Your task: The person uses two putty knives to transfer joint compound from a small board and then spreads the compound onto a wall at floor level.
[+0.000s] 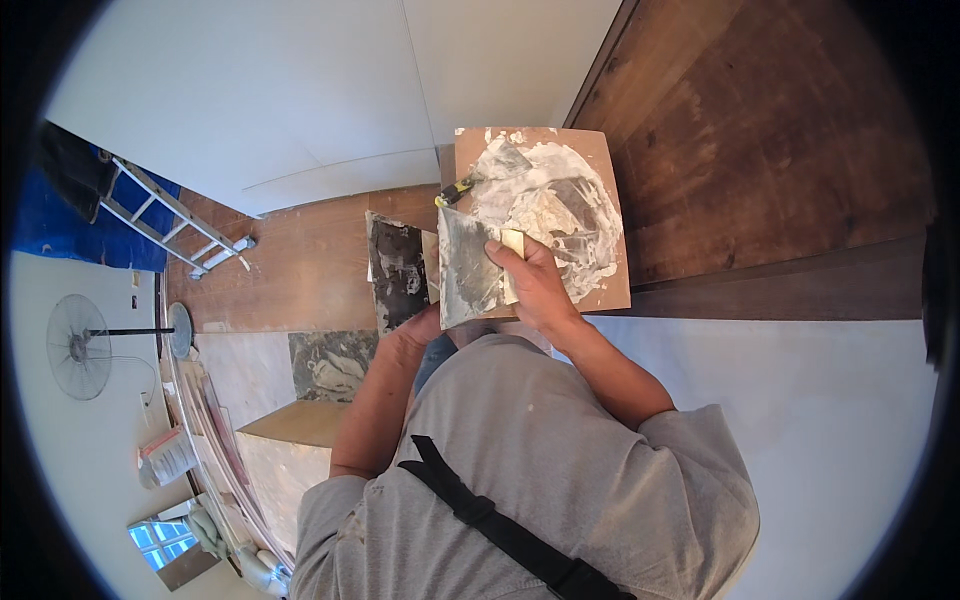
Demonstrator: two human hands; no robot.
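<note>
Right hand [541,282]: fingers are gripping the pale handle of a wide filling knife [466,265], thumb pressing its inner edge; the smeared blade is extending toward nine o'clock. Right forearm is angling in from five. Left hand [424,326] is sitting at eight, its grasp hidden, cannot tell; a dark-smeared wide scraper [399,268] is rising above it toward eleven. Compound-covered board [612,285] is lying at twelve, beyond the right knuckles; a small putty knife [456,191] is resting at its ten-o'clock edge.
</note>
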